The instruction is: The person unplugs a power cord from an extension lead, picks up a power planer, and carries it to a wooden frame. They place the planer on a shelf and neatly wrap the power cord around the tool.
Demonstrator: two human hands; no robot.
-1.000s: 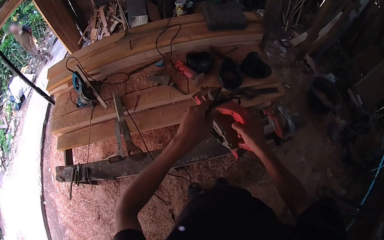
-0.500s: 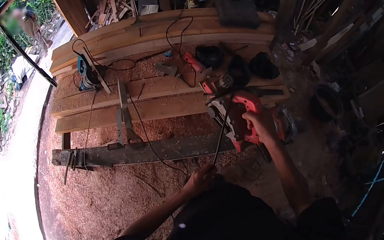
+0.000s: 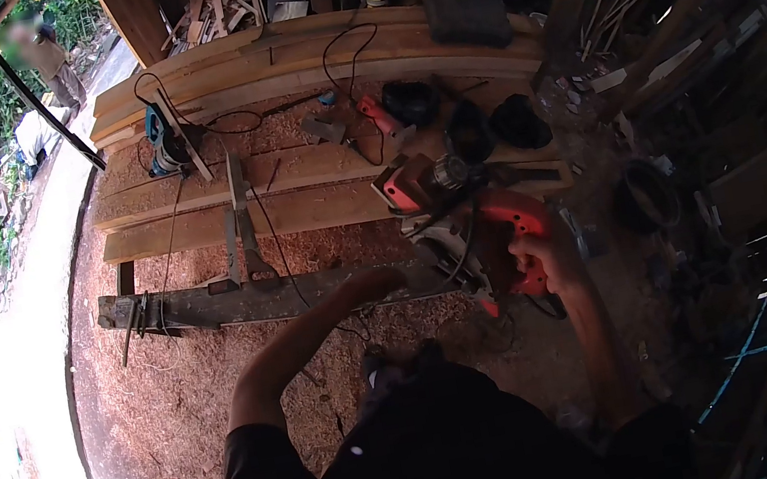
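Presently, item one: red circular saw, lifted clear of the boards, its body lying lengthwise from ten o'clock, motor end, to four o'clock, handle end.

Item two: right hand, wrapped closed round the saw's rear handle at the four o'clock end; the tool's weight hangs from this grip.

Item three: left hand, at nine o'clock from the saw body, just beside the blade guard. The fingers curl downward, but the fisheye edge and shadow leave it unclear whether they pinch the black cord or merely rest near it; probably near it, not on the saw itself. The right hand is thus the one on the tool; the left lies a short way off along the dark beam.

Item four: pale planks, running nine to three o'clock, beyond the saw at twelve o'clock; the saw's long axis crosses theirs at a slant.

Item five: blue power tool at eleven o'clock, well apart, cord trailing. Sawdust covers the ground beneath.
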